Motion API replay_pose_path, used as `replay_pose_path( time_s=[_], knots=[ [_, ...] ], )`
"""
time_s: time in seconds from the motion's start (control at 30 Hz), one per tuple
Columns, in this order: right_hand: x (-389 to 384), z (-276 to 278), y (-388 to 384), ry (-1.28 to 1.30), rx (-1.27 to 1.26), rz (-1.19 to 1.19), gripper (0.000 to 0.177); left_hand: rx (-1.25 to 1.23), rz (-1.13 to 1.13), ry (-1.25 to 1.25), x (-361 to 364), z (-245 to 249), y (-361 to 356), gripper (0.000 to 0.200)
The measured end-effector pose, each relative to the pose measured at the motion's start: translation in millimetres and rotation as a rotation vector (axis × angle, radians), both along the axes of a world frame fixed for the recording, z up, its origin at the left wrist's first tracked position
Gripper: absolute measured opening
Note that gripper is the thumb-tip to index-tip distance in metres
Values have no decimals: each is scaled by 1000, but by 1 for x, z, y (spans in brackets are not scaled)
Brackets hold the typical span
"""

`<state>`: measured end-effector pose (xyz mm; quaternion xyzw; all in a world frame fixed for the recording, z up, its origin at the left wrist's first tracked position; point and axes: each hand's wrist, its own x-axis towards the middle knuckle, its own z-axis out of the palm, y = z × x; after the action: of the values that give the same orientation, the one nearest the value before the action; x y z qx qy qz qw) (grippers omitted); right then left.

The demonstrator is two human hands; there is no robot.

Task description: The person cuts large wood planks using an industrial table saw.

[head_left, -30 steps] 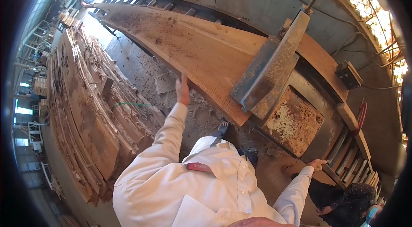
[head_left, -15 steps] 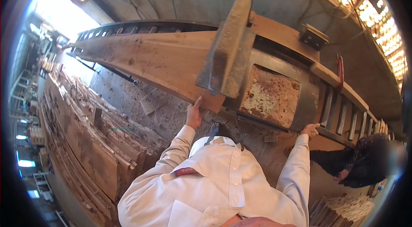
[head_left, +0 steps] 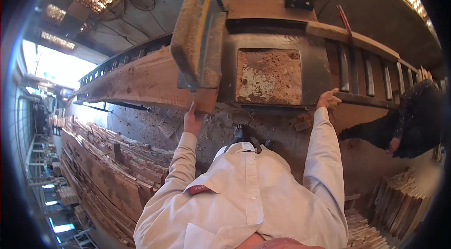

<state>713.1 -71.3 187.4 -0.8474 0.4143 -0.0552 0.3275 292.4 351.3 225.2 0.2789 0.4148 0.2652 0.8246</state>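
If hunting for the plank (head_left: pixel 136 82), look just above the left hand (head_left: pixel 191 121), then follow it off to the far left. Got that hand's thumb up against the edge near the plank's end, fingers part-curled; can't tell if actually gripping. Above that hand, see the metal guard (head_left: pixel 188 28) over the plank. Beyond and between both hands, spot the dusty panel (head_left: pixel 268 77). Got the right hand (head_left: pixel 329 101) loosely curled by the roller rack (head_left: pixel 371 100); can't tell how firmly. Further right of it, notice a person in dark clothes (head_left: pixel 408 122).
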Motion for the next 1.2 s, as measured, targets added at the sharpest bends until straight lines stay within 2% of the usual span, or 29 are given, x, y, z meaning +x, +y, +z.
replay_pose_path(
  time_s=[0.13, 0.33, 0.47, 0.53, 0.57, 0.63, 0.67, 0.73, 0.8, 0.87, 0.93, 1.0, 1.1, 1.2],
  knots=[
    [-2, 2, 0, -25, -4, -3, 82, -28, 7, 113, -22, -1, -22, 40],
    [-6, 11, -2, 21, 0, 40, 80, -41, -68, 204, -38, 17, -99, 39],
    [-9, 20, 1, -4, 22, 33, 80, -110, -133, 117, -23, 10, -143, 39],
    [-13, 24, -1, 12, 97, 54, 79, -172, -164, 80, -4, 31, -170, 40],
    [-16, 18, -3, -76, 118, 81, 77, -151, -200, 41, -7, 8, -172, 41],
    [-19, 0, -10, -255, 162, 134, 74, -191, -280, -4, 3, 17, -186, 42],
    [-28, -1, -13, -364, 58, 210, 71, -210, -321, -29, 5, 21, -193, 43],
    [-70, 37, 6, -594, -141, 354, 66, -243, -358, -71, 10, 22, -200, 45],
    [-105, 74, 36, -692, 28, 575, 52, -281, -404, -96, 13, 31, -204, 45],
    [-124, 81, 65, -530, 311, 832, 43, -297, -438, -108, 11, 25, -204, 46],
    [-131, 73, 98, -396, 410, 991, 41, -315, -475, -113, 11, 21, -200, 47],
    [-121, 54, 125, -347, 492, 1039, 46, -340, -508, -106, 8, 20, -197, 48],
    [-100, 54, 157, -175, 390, 1169, 54, -331, -551, -89, 6, 29, -193, 50],
    [-79, 50, 187, -41, 423, 1157, 62, -335, -624, -96, 0, 29, -185, 54]
  ],
)
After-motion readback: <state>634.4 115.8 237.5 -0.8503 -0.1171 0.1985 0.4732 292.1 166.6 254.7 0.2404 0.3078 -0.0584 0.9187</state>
